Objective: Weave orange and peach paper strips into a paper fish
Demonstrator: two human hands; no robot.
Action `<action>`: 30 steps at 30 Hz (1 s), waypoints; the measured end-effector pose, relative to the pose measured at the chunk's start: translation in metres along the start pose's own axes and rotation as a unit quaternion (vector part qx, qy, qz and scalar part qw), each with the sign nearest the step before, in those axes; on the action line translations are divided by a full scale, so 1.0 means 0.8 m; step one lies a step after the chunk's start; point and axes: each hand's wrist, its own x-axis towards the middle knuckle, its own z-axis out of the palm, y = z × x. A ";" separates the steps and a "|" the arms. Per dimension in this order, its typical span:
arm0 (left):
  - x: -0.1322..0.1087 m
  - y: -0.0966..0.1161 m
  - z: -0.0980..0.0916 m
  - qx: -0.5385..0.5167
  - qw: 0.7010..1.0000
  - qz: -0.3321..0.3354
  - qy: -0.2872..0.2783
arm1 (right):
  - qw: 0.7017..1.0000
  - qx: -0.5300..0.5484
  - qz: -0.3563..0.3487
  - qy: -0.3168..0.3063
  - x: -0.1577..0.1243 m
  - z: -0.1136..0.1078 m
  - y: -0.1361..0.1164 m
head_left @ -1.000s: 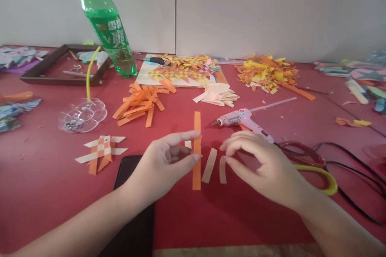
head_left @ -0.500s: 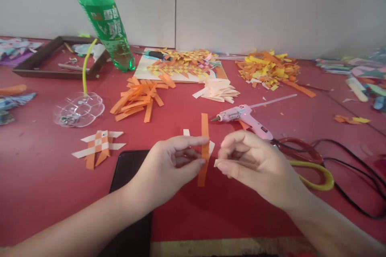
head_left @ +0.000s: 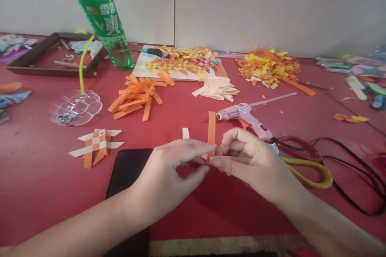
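Observation:
An orange paper strip stands upright between my two hands. My left hand pinches its lower part between thumb and fingers. My right hand has its fingertips closed on a pale paper strip, whose end meets the orange one; most of it is hidden by the fingers. Behind my left hand another pale strip end sticks up. To the left lies a woven orange and white paper fish. Loose orange strips and pale strips are piled farther back.
A pink glue gun and scissors with a yellow handle lie right, beside black cable. A black phone is under my left forearm. Behind stand a green bottle, a dark frame, a clear dish and paper scraps.
The orange strip has moved right and its lower end has gone behind the fingers. My hands are closer together, and the pale strip's end now reaches the orange strip.

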 end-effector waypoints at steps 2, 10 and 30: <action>0.001 0.000 0.000 0.018 1.000 0.015 -0.001 | 1.000 0.005 0.003 -0.002 0.000 0.000 0.000; 0.000 0.001 0.000 0.070 0.995 0.074 0.007 | 1.000 0.019 -0.005 -0.004 -0.001 0.001 -0.003; 0.000 0.004 0.002 -0.057 0.998 -0.022 0.002 | 0.998 0.059 -0.024 0.030 -0.005 0.007 -0.004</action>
